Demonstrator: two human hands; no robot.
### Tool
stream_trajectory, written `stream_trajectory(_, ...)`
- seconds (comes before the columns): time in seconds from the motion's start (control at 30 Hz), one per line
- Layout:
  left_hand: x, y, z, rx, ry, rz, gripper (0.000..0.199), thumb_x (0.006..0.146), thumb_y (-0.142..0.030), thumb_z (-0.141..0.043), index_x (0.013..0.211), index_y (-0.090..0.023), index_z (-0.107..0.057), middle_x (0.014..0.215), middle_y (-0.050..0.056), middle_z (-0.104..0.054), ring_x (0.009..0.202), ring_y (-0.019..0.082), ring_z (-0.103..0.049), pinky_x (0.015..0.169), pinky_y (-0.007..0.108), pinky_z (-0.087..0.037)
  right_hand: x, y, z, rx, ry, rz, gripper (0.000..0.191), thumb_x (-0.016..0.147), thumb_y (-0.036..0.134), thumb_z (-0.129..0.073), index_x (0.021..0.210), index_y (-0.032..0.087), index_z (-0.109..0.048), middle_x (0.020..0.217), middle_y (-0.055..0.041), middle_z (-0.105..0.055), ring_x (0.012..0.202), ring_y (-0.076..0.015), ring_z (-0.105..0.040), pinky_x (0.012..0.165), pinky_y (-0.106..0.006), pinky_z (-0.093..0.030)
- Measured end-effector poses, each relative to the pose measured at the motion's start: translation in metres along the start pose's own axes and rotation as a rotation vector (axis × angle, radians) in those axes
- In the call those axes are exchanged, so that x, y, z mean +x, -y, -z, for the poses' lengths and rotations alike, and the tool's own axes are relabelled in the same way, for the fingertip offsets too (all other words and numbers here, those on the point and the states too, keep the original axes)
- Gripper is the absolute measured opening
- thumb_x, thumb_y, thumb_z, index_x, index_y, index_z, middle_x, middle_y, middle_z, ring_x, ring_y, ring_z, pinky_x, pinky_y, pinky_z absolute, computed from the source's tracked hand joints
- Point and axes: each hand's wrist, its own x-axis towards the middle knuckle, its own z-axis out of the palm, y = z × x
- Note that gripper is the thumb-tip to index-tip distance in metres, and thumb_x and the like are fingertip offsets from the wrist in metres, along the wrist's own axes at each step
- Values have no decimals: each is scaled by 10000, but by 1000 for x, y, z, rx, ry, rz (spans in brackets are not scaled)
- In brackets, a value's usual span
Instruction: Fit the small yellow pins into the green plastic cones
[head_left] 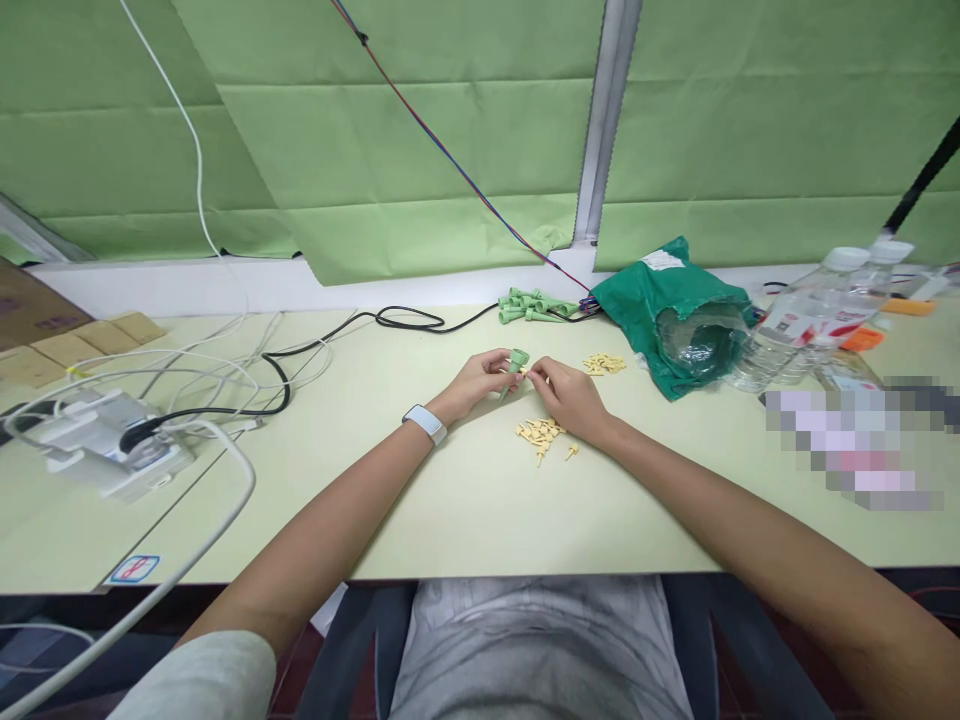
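My left hand (476, 385) holds a green plastic tube-shaped piece (516, 364) upright between thumb and fingers. My right hand (570, 398) meets it from the right, its fingertips pinching a small pale yellow plastic part (523, 371) against the green piece's lower end. Just below my hands lies a loose pile of similar yellow parts (540, 435). A smaller yellow pile (604, 364) sits to the right of my right hand. Farther back is a heap of several green pieces (536, 306). A white watch band (425, 423) circles my left wrist.
A green bag (667, 320) with clear plastic and water bottles (806, 320) stand at the back right. A power strip (105, 445), black and white cables (285, 375) and cardboard (67, 340) occupy the left. A pixelated patch (855, 445) covers the right.
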Motion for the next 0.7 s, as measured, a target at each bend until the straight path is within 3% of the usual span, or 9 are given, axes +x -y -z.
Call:
stream_trajectory(0.2,-1,-2,-5,-38,-45,38,376,711,-390,-878,966,-153,-736,868,54,-688,804,164,-639,797,309,-498,2,-1,-1,116,-13,-44,208,1038,400,-507,972,241,-624,879,-26,-725,712,-185,-625,670,-307,-422)
stream_trajectory(0.4,-1,0,-4,-1,-40,13,319,739,-374,-857,966,-163,-782,924,51,-711,800,148,-606,765,297,-466,5,-8,-6,480,83,-278,370,1052,474,-424,818,238,-586,647,24,-608,499,-152,-538,530,-285,-425)
stream_trajectory(0.6,-1,1,-4,-6,-41,10,317,737,-375,-861,954,-159,-775,925,56,-706,805,155,-618,793,309,-483,4,-6,3,260,56,-120,211,985,446,-594,950,241,-632,826,3,-697,634,-157,-565,608,-283,-394)
stream_trajectory(0.7,-2,-2,-5,4,-14,-9,326,752,-387,-852,965,-155,-767,896,57,-697,809,162,-622,791,308,-489,3,-2,4,191,52,-71,201,1012,405,-552,925,238,-626,854,-12,-696,695,-174,-571,650,-295,-388)
